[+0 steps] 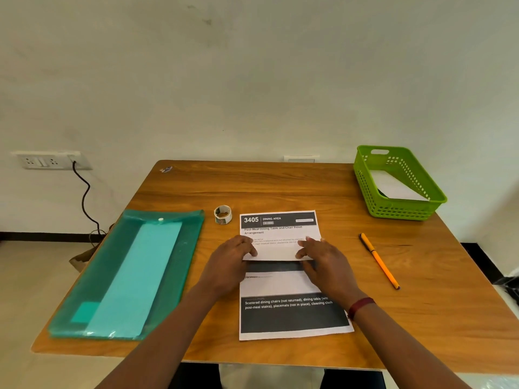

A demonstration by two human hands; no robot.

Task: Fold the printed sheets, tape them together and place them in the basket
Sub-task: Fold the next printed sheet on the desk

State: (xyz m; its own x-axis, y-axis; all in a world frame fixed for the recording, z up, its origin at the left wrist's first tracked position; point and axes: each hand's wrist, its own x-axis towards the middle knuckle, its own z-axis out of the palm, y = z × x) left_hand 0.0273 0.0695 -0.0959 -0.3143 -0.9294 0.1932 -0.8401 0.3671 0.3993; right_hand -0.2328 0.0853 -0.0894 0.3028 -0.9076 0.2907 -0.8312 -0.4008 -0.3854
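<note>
On the table's near half lies the sheet (pixel 292 290); the left hand (pixel 233 262) and right hand (pixel 323 259) each pinch a corner of its folded flap. Edges should align squarely before creasing. Beyond wait the tape (pixel 223 214) and basket (pixel 398 209).

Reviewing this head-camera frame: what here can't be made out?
- Printed sheet: small body text blurred; left hand and right hand cover the middle of it.
- Green basket: white paper partly behind the near wall; count unclear.
- Teal folder: contents only a tinted shape.
- Tape roll: label too small.
</note>
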